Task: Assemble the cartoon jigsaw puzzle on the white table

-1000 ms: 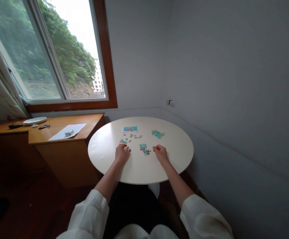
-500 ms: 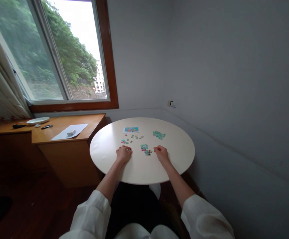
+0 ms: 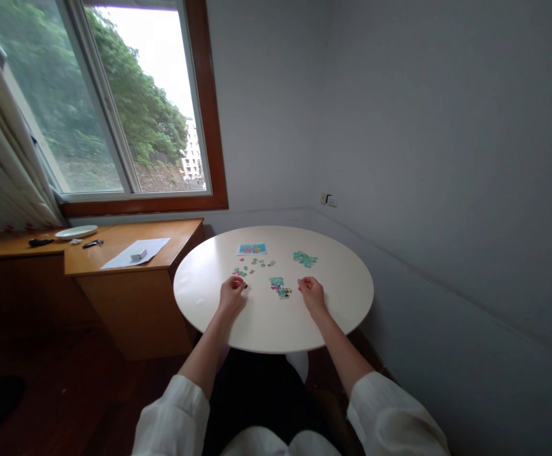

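Your left hand (image 3: pixel 232 292) pinches a small dark piece (image 3: pixel 245 285) toward the table's (image 3: pixel 266 329) left edge; your right hand (image 3: pixel 312 292) has its fingers drawn together, contents impossible to tell. Between your hands lies the puzzle cluster (image 3: pixel 280 288), midway from left to right edge. The picture card (image 3: pixel 251 249) lies near the far edge.

Wooden desk (image 3: pixel 123 310) at left: white plate (image 3: pixel 76 232) toward the back, small pale box (image 3: pixel 139 254) sitting on white paper (image 3: pixel 122 258). Brown-framed window (image 3: pixel 154 101) above, curtain (image 3: pixel 12 145) at its left. Socket (image 3: pixel 332 201) on grey wall (image 3: pixel 428 145).
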The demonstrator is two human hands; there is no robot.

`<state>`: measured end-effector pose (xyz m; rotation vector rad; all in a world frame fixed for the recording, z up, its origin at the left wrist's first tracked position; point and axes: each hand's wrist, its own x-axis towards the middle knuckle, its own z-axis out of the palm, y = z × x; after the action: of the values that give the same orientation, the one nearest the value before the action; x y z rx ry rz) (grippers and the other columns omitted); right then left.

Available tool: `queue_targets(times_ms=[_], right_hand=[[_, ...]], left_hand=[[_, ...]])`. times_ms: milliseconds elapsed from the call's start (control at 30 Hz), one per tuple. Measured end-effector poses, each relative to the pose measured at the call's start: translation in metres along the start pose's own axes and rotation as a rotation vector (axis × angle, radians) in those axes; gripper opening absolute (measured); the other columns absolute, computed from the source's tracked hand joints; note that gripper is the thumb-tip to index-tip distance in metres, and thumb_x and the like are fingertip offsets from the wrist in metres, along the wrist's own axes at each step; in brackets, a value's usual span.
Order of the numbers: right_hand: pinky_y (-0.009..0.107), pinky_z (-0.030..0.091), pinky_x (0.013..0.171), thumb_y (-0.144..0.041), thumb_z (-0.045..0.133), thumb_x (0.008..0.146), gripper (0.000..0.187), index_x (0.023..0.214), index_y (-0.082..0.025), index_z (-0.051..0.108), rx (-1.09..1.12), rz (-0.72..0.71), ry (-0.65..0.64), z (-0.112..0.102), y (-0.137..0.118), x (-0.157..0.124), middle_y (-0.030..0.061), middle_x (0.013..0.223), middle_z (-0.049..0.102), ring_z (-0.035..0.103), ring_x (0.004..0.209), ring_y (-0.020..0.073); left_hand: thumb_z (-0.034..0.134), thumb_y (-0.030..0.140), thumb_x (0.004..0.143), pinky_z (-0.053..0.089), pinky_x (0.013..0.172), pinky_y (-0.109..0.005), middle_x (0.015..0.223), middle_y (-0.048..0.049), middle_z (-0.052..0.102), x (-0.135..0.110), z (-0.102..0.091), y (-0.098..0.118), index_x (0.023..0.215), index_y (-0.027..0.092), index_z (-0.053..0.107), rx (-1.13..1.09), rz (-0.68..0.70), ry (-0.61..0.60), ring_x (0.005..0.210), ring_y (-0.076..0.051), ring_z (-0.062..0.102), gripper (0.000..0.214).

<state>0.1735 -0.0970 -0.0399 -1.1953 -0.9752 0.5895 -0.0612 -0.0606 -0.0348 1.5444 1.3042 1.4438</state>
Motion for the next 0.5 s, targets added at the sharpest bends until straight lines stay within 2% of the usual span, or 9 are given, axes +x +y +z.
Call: queue_targets(times_ms=[167,233,367,500], right_hand=[[0.024,0.033,0.048,-0.039,0.056,0.055,0.023,0.058,-0.020,0.044,-0.024,0.017,0.009,-0.0009,0.0006,-0.0001,-0.0039,0.049,0.048,0.043,0.047,0.0113],[0.023,0.030,0.046,-0.035,0.056,0.055,0.019,0.056,-0.020,0.043,-0.059,0.007,0.019,-0.0016,0.0006,-0.0008,-0.0053,0.048,0.046,0.039,0.045,0.0099],[0.022,0.026,0.045,-0.029,0.056,0.053,0.018,0.051,-0.020,0.040,-0.138,-0.050,0.020,-0.0026,-0.0014,-0.0029,-0.0075,0.045,0.039,0.034,0.045,0.0085],[0.022,0.026,0.045,-0.028,0.056,0.054,0.020,0.049,-0.020,0.038,-0.166,-0.080,0.011,-0.0028,-0.0042,-0.0046,-0.0081,0.045,0.036,0.032,0.045,0.0080]], left_hand=[[0.062,0.020,0.063,0.047,0.074,-0.029,0.077,-0.0070,0.067,-0.0020,-0.0070,0.0039,0.077,0.013,0.064,-0.243,-0.042,0.123,0.077,-0.017,0.062,0.016],[0.064,0.022,0.063,0.048,0.077,-0.032,0.080,-0.0078,0.067,-0.0038,-0.0083,0.0057,0.080,0.012,0.064,-0.330,-0.077,0.145,0.078,-0.018,0.063,0.020],[0.067,0.025,0.061,0.051,0.073,-0.037,0.069,-0.0041,0.064,-0.0067,-0.0087,0.0092,0.088,0.011,0.059,-0.484,-0.136,0.120,0.065,-0.016,0.064,0.031],[0.070,0.028,0.058,0.052,0.069,-0.036,0.065,-0.0018,0.061,-0.0069,-0.0081,0.0097,0.084,0.010,0.057,-0.470,-0.138,0.117,0.055,-0.012,0.060,0.034]])
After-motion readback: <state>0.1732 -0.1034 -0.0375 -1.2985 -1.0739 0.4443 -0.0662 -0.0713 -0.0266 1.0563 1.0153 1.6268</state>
